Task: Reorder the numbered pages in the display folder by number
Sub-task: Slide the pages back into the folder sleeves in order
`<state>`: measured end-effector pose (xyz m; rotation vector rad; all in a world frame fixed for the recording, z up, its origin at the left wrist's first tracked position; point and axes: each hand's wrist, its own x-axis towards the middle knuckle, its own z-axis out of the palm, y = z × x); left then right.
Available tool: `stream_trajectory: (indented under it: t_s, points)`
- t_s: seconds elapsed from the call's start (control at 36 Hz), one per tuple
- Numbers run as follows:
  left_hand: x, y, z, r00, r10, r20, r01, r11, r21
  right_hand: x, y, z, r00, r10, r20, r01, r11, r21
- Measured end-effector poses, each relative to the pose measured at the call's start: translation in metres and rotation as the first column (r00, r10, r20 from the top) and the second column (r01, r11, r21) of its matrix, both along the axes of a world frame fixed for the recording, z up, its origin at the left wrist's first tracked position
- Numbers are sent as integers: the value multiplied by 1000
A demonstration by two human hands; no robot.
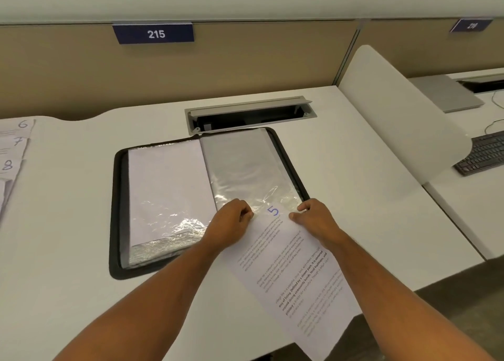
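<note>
White desk (pixel 341 156) with black display folder (pixel 116 210) lying open at center. Page 5 (pixel 289 257) has its top edge at the folder's right sleeve (pixel 245 164), the rest hanging over the desk's front edge. Left hand (pixel 231 221) and right hand (pixel 313 218) each pinch the page's top corners; pages 6–8 (pixel 13 148) far left.

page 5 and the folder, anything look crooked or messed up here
Page 5 lies tilted against the open display folder, only its top edge at the mouth of the right-hand sleeve. That sleeve's plastic is crinkled near the opening, where the left hand and right hand hold the page. Nothing looks torn.
</note>
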<state>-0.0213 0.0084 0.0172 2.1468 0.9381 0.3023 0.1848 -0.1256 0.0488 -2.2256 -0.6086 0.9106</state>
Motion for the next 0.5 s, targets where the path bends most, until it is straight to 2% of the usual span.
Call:
stream_trajectory:
  t_s: [0.14,0.28,0.5]
  points:
    - [1,-3,-5,990,-83,-112,101,980,171,-1,0,-2,995,-83,51,81,995,51]
    - [2,-4,-14,984,-108,-140,156,905,396,-4,1,-7,989,-117,93,112,992,66]
    - [-9,-3,-15,976,-77,-205,170,859,483,-10,3,-13,978,-141,151,134,989,59]
